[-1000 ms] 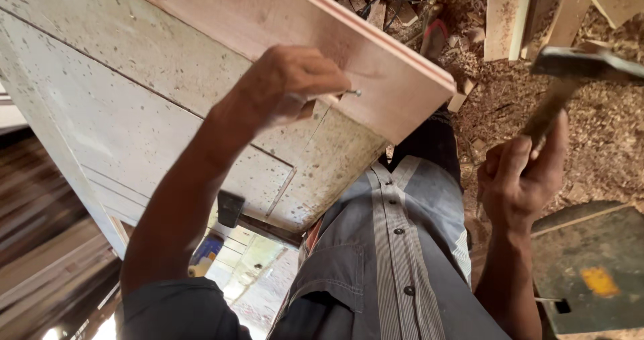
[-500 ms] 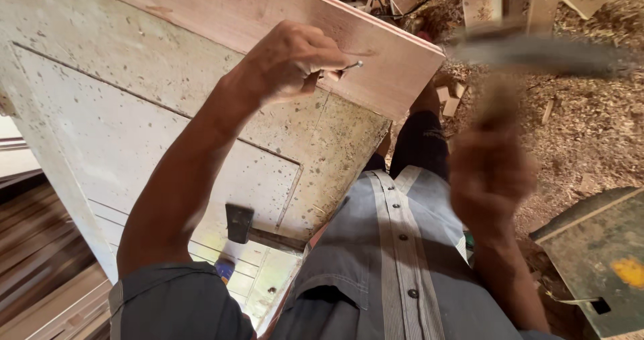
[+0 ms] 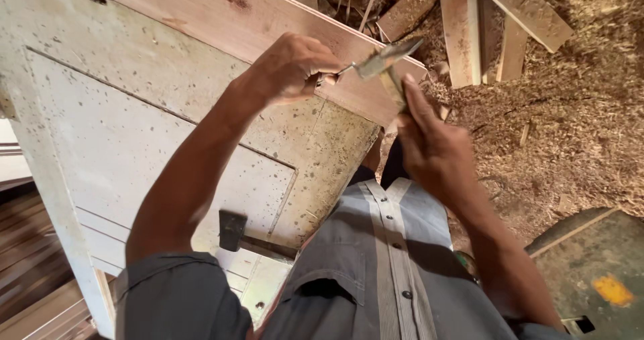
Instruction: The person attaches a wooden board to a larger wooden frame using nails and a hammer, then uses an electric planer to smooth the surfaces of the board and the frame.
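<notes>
The left hand (image 3: 292,68) is pinching a thin nail (image 3: 335,74) between fingertips, steadying it against the edge of the pale wooden board (image 3: 268,25). The right hand (image 3: 433,145) is gripping a hammer (image 3: 386,62) by the handle, fist closed, the steel head meeting the nail's end just off the board's edge. Judged step: starting the nail, early taps. The next blow calls for a short, square strike with the fingers kept off the line. Below the board, a speckled white cabinet (image 3: 134,132) is carrying it. Right of the board, offcuts (image 3: 523,5) and sawdust (image 3: 577,125) are covering the floor.
</notes>
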